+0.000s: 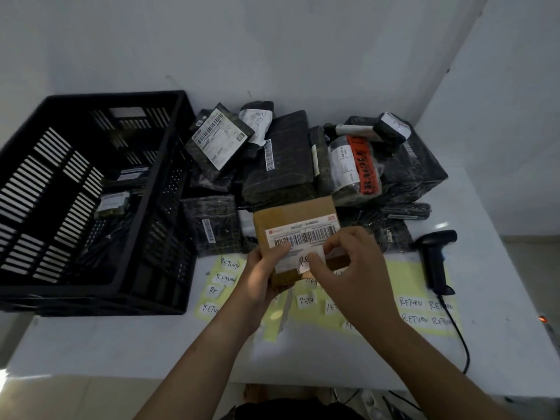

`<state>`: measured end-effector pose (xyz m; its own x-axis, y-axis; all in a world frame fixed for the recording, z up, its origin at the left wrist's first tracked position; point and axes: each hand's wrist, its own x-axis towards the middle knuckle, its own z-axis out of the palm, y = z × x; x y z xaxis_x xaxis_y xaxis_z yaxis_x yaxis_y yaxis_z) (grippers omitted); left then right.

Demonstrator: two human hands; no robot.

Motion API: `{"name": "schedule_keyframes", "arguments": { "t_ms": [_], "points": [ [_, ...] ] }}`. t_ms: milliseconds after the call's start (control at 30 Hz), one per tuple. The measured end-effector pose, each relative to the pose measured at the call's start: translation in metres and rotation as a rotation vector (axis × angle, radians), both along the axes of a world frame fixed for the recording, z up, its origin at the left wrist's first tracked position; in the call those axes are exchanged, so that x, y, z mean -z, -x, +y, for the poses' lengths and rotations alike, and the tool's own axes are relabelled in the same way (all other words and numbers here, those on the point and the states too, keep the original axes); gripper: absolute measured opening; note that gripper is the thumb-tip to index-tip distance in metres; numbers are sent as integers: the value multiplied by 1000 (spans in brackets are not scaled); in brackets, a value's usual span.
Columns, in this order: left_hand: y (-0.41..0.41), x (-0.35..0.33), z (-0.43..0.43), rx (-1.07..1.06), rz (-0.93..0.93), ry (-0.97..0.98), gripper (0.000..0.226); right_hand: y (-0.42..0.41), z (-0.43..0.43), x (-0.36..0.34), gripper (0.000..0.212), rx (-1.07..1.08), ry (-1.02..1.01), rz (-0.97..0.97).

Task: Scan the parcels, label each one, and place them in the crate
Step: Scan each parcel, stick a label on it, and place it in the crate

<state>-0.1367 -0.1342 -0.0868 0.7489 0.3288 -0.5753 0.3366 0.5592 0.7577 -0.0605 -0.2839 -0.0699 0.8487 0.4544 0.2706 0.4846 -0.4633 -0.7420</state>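
A brown cardboard parcel [295, 213] with a white barcode label is held above the table's middle. My left hand [260, 277] grips its lower left corner. My right hand [351, 268] pinches a white RETURN sticker [307, 260] against the parcel's front, just below the barcode. The black slatted crate [145, 189] stands at the left with a few small parcels inside. A heap of black wrapped parcels [278, 165] lies behind the held parcel. A black handheld scanner [435, 259] rests on the table at the right.
Yellow backing sheets with handwritten RETURN stickers [424, 310] lie on the white table under my hands. One parcel bears an orange FRAGILE tape [363, 168]. The scanner's cable [460, 338] runs toward the table's front edge. White walls close the back and right.
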Motion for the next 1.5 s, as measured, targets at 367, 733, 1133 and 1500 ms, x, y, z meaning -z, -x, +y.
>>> {"name": "schedule_keyframes", "arguments": {
  "t_ms": [367,733,1133,1500],
  "points": [
    [4,2,-6,103,-66,-112,90,-1,-6,5,28,43,-6,-56],
    [-3,4,-10,181,-103,-141,70,-2,-16,7,29,71,52,-56],
    [-12,0,-3,176,-105,-122,47,1,-13,-1,16,68,61,-14],
    [-18,11,12,137,-4,-152,79,2,-3,0,18,88,58,-45]
  ]
}}
